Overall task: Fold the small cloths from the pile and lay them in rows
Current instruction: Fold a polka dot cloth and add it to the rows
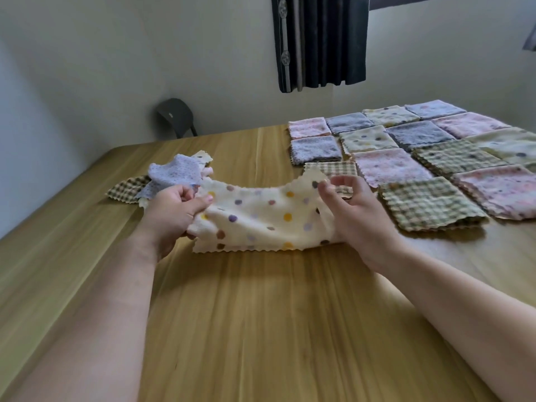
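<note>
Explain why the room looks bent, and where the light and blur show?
Head view: the wide-angle lens bows the pale walls and the edge of the light wooden table; a pale sheen lies near the wrist of the right hand; soft shadow sits under the cream polka-dot cloth that the left hand also grips; the far folded cloths look slightly soft.

Cream dotted cloth [266, 216] half-folded, raised; folded cloths [417, 158] in rows.

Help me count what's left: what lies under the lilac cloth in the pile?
A checked cloth pokes out from under the lilac cloth at its left, a cream corner behind it. Anything more beneath is covered by it and the left hand.
</note>
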Demonstrator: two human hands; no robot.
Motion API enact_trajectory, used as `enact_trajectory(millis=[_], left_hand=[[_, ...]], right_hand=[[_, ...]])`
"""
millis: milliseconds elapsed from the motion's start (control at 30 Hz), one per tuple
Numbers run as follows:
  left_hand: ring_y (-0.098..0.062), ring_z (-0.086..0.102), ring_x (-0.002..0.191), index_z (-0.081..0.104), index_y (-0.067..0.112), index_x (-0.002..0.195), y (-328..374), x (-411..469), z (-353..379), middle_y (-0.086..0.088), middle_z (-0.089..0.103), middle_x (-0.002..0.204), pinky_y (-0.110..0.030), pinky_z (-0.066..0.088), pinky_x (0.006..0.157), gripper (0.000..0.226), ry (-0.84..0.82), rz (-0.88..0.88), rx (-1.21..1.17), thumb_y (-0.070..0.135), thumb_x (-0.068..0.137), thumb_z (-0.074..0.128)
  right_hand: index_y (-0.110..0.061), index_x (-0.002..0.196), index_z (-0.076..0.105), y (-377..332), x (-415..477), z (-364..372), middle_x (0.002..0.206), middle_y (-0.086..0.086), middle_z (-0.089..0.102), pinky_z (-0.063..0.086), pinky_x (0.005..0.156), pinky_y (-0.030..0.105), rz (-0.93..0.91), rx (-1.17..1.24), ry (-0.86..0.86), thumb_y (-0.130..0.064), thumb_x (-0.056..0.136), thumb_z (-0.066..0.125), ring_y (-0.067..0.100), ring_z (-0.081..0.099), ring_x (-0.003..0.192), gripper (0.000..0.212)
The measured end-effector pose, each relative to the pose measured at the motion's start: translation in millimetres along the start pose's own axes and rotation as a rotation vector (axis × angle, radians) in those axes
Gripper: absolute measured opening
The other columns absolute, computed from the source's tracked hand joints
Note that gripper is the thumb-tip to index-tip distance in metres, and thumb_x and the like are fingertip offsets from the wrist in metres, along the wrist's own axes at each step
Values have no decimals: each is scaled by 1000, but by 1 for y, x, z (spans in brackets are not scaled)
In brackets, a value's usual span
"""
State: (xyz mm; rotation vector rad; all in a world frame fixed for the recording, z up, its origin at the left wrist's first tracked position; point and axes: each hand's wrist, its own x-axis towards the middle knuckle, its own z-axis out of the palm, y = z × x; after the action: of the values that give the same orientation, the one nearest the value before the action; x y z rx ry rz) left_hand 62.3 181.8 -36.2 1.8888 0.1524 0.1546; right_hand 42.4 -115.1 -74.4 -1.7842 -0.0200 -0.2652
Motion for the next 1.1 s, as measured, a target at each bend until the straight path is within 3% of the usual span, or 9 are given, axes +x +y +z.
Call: enact_trajectory(millis=[100,167,267,400,533,667,800,933,1100], left_hand=[[-20,57,57,48,17,77,-3,2,2,-7,57,74,-30,47,47,30,56,-50,32,20,93,74],[-22,64,67,54,14,90,-1,2,1,-11,63,89,-32,52,49,21,71,-92,-19,21,93,74],[-23,70,75,53,11,106,1,2,-4,-17,66,109,-32,59,55,24,31,-121,-124,12,92,73],[-24,74,94,53,12,112,5,-4,-10,-13,61,124,-34,63,73,41,-59,25,-198,-14,84,68],[-22,71,109,71,19,106,3,-6,-17,-4,66,131,-40,59,93,59,-257,167,-113,-23,65,66],[-7,63,123,81,34,90,2,-8,-11,5,70,126,-31,54,102,57,-140,286,272,-17,66,75],[-1,64,115,72,41,89,2,-10,-1,8,74,112,-8,48,95,44,37,433,496,-1,77,81],[13,64,92,75,38,88,1,-9,-3,15,73,97,-14,53,89,30,99,480,529,10,81,83],[-17,72,96,81,21,85,8,-11,-8,2,78,94,-40,56,86,4,-28,280,104,23,87,79]], right_hand=[[-49,141,37,6,3,-8,109,-9,74,51,99,46,32,6,-109,-82,69,69,13,67,111,86],[-58,144,28,9,3,-13,97,-10,78,51,98,50,-14,-26,-220,-60,71,78,15,70,103,88],[-65,134,42,5,-1,-15,81,-16,73,57,86,45,-80,-179,-238,-27,76,79,16,68,80,78],[-56,111,68,2,-3,-14,90,-19,72,58,86,43,-106,-301,-190,-33,77,71,5,69,84,41],[-48,113,72,-5,-2,-17,96,-23,72,54,88,25,-172,-258,-119,-12,78,70,-3,65,91,50],[-43,131,64,-10,-2,-17,110,-23,66,46,85,14,-227,-370,-108,-9,83,71,-9,58,91,59],[-38,127,68,-2,3,-13,116,-20,65,53,93,36,-342,-485,-51,-18,88,70,5,59,99,44],[-32,119,73,5,8,-12,107,-19,59,54,87,40,-404,-483,-21,-24,95,66,8,59,95,26],[-31,89,66,-10,8,-12,96,-14,58,45,76,25,-365,-212,-2,-33,98,62,3,56,88,10]])
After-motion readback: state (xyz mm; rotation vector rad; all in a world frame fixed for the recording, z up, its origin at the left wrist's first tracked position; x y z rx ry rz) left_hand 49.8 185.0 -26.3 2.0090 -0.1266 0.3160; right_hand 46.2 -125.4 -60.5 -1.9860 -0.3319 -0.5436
